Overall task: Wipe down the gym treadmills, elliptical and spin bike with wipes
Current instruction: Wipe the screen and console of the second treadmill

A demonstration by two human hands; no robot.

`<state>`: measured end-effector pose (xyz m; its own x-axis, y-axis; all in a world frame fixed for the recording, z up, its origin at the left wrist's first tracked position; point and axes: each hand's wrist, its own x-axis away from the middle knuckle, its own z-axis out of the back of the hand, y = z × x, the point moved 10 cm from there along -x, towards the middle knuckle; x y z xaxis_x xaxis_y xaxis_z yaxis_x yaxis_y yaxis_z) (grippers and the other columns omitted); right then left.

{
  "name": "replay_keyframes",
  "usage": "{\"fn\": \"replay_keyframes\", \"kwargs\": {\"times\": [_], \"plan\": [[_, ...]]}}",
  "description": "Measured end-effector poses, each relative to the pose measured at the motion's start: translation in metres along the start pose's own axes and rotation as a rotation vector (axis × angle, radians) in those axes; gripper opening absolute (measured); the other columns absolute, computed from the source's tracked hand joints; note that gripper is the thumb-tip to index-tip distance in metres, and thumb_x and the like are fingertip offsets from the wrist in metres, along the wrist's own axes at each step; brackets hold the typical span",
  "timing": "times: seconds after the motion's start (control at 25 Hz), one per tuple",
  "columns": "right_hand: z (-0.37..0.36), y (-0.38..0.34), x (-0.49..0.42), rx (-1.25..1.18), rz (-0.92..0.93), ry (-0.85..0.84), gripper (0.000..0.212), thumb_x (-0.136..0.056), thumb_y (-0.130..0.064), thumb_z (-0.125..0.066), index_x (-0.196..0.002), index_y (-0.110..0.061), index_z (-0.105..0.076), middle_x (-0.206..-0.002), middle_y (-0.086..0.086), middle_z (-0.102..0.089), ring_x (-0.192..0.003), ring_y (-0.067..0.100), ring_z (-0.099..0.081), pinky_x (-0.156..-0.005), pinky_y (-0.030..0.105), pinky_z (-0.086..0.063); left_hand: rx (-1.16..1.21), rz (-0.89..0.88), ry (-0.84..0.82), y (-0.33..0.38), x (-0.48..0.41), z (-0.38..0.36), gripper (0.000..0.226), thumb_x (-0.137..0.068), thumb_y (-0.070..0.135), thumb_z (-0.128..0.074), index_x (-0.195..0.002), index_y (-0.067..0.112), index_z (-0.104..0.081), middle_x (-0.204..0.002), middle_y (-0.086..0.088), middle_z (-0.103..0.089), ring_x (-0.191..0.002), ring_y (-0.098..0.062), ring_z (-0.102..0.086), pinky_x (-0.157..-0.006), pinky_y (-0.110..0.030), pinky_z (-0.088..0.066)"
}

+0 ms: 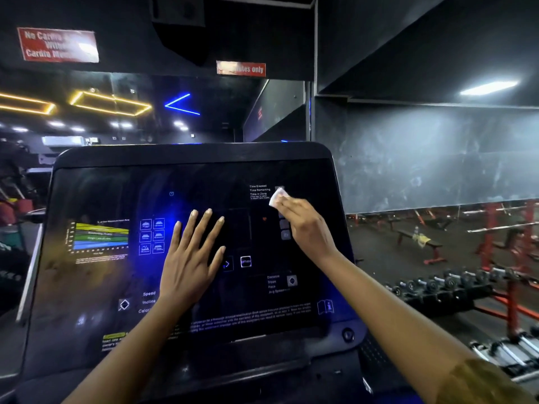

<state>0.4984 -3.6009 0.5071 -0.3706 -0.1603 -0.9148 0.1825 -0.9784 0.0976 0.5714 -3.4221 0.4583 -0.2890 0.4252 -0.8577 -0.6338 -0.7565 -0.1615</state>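
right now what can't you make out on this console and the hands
Head view only:
- Most of the wipe: under the right hand.
- Console centre: covered by the left hand.
- Fine print along the console's bottom: blurred, too small.
- Red sign: words washed out by glare.

Head camera looks forward and down, close over the console (186, 176), edges somewhat blurred.

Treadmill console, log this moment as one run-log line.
stage: wiping console | right hand: presses wipe on upper right panel | left hand: flat, empty
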Motion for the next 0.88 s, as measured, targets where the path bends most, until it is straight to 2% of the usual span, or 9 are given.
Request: {"fn": "replay_keyframes", "kwargs": {"times": [0.08,0.16,0.28,0.4,0.48,0.6,0.76,0.88], "plan": [[-0.002,-0.02,0.043,0.002,0.073,-0.012,0.044,-0.083,0.0,-0.041,-0.122,-0.005,-0.059,-0.125,0.009,-0.06,-0.107,0.023,-0.059,-0.085,0.032,-0.054,0.014,-0.003,-0.008,-0.001,0.003,0.0,0.06,-0.1,0.049,-0.014,-0.143,0.016,-0.038,-0.151,-0.007,-0.034,-0.142,-0.026,-0.021,-0.117,-0.041,-0.007],[0.0,-0.037,0.089,-0.034,0.151,-0.063,0.044,-0.084,0.003,-0.041,-0.125,-0.004,-0.056,-0.129,0.009,-0.057,-0.113,0.021,-0.056,-0.093,0.029,-0.05,0.014,-0.024,-0.026,0.005,0.015,0.0,0.058,-0.1,0.049,-0.015,-0.143,0.017,-0.037,-0.15,-0.008,-0.035,-0.142,-0.026,-0.022,-0.117,-0.041,-0.008],[0.006,-0.044,0.138,-0.042,0.24,-0.151,0.04,-0.085,0.003,-0.042,-0.121,-0.002,-0.06,-0.125,0.009,-0.06,-0.115,0.02,-0.055,-0.094,0.029,-0.049,0.024,-0.072,-0.035,0.013,0.043,-0.001,0.057,-0.1,0.049,-0.017,-0.144,0.018,-0.035,-0.151,-0.007,-0.033,-0.142,-0.027,-0.023,-0.116,-0.043,-0.01],[0.028,-0.012,0.113,-0.005,0.159,-0.057,0.039,-0.08,0.01,-0.045,-0.112,-0.001,-0.065,-0.113,0.013,-0.066,-0.107,0.023,-0.059,-0.093,0.031,-0.048,0.018,-0.079,-0.048,0.017,0.068,-0.002,0.057,-0.1,0.048,-0.017,-0.143,0.017,-0.037,-0.151,-0.008,-0.032,-0.142,-0.028,-0.024,-0.116,-0.045,-0.012],[0.042,0.019,0.069,0.041,0.045,0.043,0.039,-0.079,0.01,-0.046,-0.112,-0.001,-0.065,-0.114,0.014,-0.065,-0.106,0.024,-0.06,-0.097,0.029,-0.045,-0.004,-0.088,-0.045,0.017,0.074,-0.002,0.057,-0.1,0.047,-0.018,-0.143,0.015,-0.038,-0.151,-0.009,-0.032,-0.141,-0.029,-0.025,-0.115,-0.048,-0.016],[0.036,0.041,0.027,0.078,-0.033,0.03,0.043,-0.076,0.014,-0.05,-0.114,0.0,-0.063,-0.115,0.014,-0.065,-0.105,0.029,-0.062,-0.089,0.039,-0.052,-0.018,-0.093,-0.041,0.019,0.077,-0.004,0.056,-0.1,0.045,-0.019,-0.143,0.014,-0.037,-0.152,-0.009,-0.032,-0.141,-0.03,-0.025,-0.114,-0.05,-0.019],[0.026,0.031,0.065,0.074,0.021,-0.013,0.041,-0.084,0.005,-0.039,-0.119,0.0,-0.06,-0.121,0.014,-0.062,-0.112,0.025,-0.058,-0.101,0.031,-0.043,-0.015,-0.096,-0.022,0.019,0.077,-0.003,0.055,-0.1,0.043,-0.021,-0.143,0.014,-0.038,-0.152,-0.009,-0.032,-0.142,-0.029,-0.024,-0.114,-0.051,-0.02],[0.027,0.016,0.129,0.037,0.079,-0.086,0.042,-0.086,0.008,-0.036,-0.121,0.002,-0.058,-0.125,0.013,-0.059,-0.117,0.023,-0.053,-0.107,0.027,-0.037,-0.016,-0.092,-0.016,0.018,0.078,-0.003,0.055,-0.1,0.043,-0.021,-0.143,0.014,-0.039,-0.152,-0.009,-0.032,-0.142,-0.029,-0.023,-0.114,-0.051,-0.019]]}}
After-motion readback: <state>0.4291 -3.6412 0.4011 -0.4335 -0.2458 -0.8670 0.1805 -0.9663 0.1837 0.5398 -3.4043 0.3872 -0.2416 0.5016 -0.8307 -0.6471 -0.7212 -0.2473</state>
